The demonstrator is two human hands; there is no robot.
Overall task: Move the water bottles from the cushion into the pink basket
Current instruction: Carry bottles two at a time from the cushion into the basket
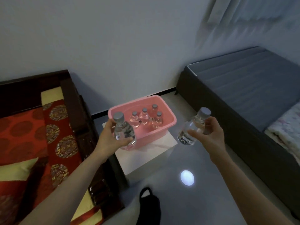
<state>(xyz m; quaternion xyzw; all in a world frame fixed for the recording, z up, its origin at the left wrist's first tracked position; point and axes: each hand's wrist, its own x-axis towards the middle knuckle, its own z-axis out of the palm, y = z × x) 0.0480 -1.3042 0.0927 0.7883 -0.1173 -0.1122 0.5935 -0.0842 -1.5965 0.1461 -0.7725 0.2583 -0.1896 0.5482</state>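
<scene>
Bottles fill both of your hands right now. Your left hand [113, 137] holds 1 clear water bottle [124, 132] by its fat middle, with the fingers wrapped snug around it. It hangs just at the near left corner of the pink basket [168, 125], so it looks ready to go in. Your right hand [206, 132] holds another water bottle [189, 133], tipped a little, with its grey cap [204, 112] pointing up and to the right. The fingers there close around the neck and the thumb presses on the side. This bottle is off to the right of the basket, above the shiny floor [203, 168], so it has farther to go.

In the basket, 4 bottles [145, 118] stand upright, packed together at the back. That leaves room at the front for your 2. The basket sits on a white mat [164, 145]. The red cushion [24, 135] lies on your left, and you can see no bottles on it.
</scene>
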